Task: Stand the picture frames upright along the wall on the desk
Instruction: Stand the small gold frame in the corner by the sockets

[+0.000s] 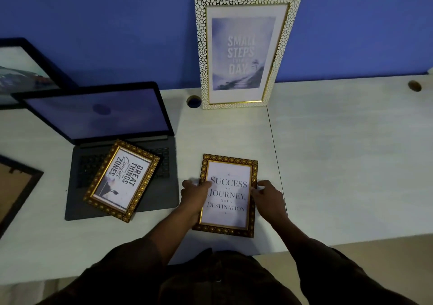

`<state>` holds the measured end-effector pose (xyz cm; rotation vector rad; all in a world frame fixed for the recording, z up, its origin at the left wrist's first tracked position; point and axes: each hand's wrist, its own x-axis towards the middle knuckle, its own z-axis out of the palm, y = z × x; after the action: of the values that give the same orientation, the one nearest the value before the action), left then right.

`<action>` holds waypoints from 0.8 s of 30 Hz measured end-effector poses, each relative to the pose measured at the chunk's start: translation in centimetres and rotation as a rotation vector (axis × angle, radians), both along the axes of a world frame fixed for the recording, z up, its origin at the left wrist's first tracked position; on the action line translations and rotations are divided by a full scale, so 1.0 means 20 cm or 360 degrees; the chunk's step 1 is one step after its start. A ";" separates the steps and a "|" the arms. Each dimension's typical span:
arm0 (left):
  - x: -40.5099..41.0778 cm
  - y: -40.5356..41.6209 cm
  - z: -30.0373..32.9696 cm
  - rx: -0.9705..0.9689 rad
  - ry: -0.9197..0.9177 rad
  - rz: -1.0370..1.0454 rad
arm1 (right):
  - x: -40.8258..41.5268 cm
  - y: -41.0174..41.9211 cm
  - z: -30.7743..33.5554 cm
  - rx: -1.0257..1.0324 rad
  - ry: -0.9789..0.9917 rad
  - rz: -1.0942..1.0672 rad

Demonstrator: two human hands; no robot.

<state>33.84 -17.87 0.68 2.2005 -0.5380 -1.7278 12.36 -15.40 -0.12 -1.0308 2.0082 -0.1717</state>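
A gold-brown frame reading "Success is a journey" point(228, 171) lies flat on the white desk point(339, 164) near its front edge. My left hand point(195, 194) grips its left edge, thumb over the glass. My right hand point(268, 193) grips its right edge. A second gold-brown frame, "Great things" point(121, 180), lies tilted on the laptop keyboard. A tall white-and-gold frame, "Small steps every day" point(243, 49), stands upright leaning on the blue wall point(117, 23).
An open dark laptop point(98, 117) sits left of centre. A black-framed picture point(25, 70) leans at the far left wall, and another dark frame point(16, 187) lies at the left edge. Cable holes point(194, 101) point(414, 86) mark the desk's back.
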 end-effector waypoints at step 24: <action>0.32 0.02 0.21 -0.0264 0.0236 0.0159 | 0.32 -0.25 0.21 -0.0233 -0.0151 0.0242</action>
<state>40.19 -17.41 4.94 1.9354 -0.5067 -1.7120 18.80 -20.42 4.12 -1.2402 1.8447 -0.2841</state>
